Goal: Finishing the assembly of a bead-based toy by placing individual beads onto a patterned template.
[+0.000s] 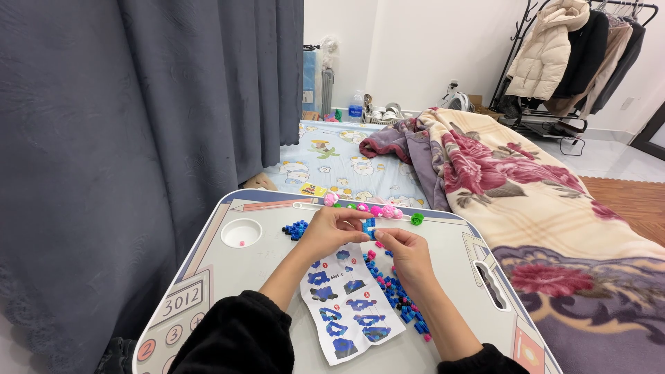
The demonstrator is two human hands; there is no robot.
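A grey curtain (138, 104) hangs beside a bed with a flowered blanket (526, 180). On the lap surface (263, 266), both hands pinch a small blue brick piece (368, 226) between them, left hand (331, 230) and right hand (409, 253) closed on it, above the instruction sheet (350, 305) and loose bricks (398, 294).

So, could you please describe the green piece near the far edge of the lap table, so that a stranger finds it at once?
Start from the grey lap table on the bed and follow its far edge, where a row of pink pieces lies beyond the two hands. The green piece sits at the right end of that row, near the flowered blanket. It is larger than the small green bits among the pink ones.
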